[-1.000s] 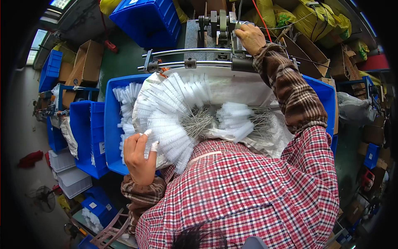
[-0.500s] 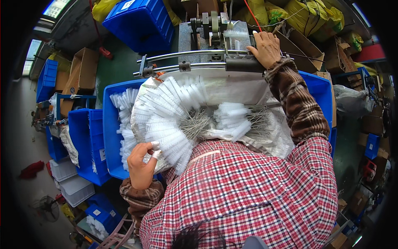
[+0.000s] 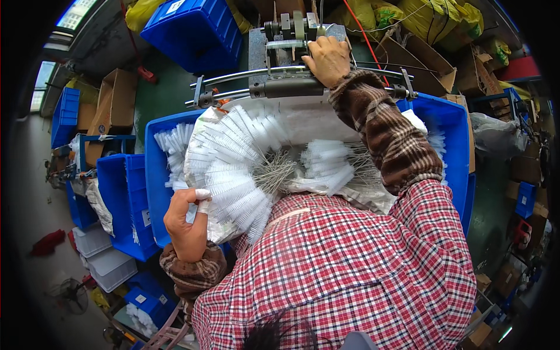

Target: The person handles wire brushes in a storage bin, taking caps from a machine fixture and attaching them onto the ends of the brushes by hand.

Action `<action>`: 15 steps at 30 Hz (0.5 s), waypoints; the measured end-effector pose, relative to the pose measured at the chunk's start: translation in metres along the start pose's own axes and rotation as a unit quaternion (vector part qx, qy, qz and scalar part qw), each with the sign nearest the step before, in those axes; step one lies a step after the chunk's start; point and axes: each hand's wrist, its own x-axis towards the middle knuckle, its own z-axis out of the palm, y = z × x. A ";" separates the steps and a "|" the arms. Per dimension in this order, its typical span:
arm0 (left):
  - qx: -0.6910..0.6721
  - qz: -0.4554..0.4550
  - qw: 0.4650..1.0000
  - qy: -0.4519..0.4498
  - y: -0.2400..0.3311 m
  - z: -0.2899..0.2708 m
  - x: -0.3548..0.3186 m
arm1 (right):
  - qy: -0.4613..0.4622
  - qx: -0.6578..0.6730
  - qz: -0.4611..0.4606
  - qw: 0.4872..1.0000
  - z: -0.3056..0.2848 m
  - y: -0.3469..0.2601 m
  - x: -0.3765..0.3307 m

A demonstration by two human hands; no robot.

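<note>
My right hand [image 3: 329, 60] rests over the sliding carriage [image 3: 287, 88] of a small bench machine, its fingers curled down on it. A white-bristled wire brush [image 3: 286, 44] lies crosswise at the machine, just left of this hand and close to the grinding wheel [image 3: 298, 24]. My left hand [image 3: 186, 224] is closed in a pinch, thumb and forefinger tips wrapped in white. It is beside a fanned pile of white brushes [image 3: 230, 169]; whether anything is between the fingertips is hidden. A smaller bundle of brushes [image 3: 326, 165] lies to the right of the fan.
Two steel rails [image 3: 233, 74] cross ahead of me. Under the brushes, a pale sack [image 3: 315, 119] spreads over a large blue bin [image 3: 153, 175]. Further blue bins [image 3: 195, 35] stand left and behind, with cardboard boxes [image 3: 114, 105] and yellow sacks [image 3: 417, 17] around. A red cable [image 3: 364, 35] hangs near the machine.
My right hand and the carriage have slid left along the rails, carrying the brush towards the wheel's side. My left hand has shifted slightly left and its finger and thumb have come together.
</note>
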 end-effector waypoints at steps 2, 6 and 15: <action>-0.020 0.014 1.000 0.001 -0.002 -0.004 0.002 | -0.007 -0.002 -0.004 1.000 -0.005 0.001 -0.001; -0.089 0.002 0.996 0.020 -0.010 -0.010 0.010 | -0.012 -0.019 -0.004 1.000 -0.012 0.029 -0.011; -0.141 0.025 0.986 -0.081 0.010 0.015 0.075 | 0.005 0.036 0.007 0.999 -0.006 0.112 -0.019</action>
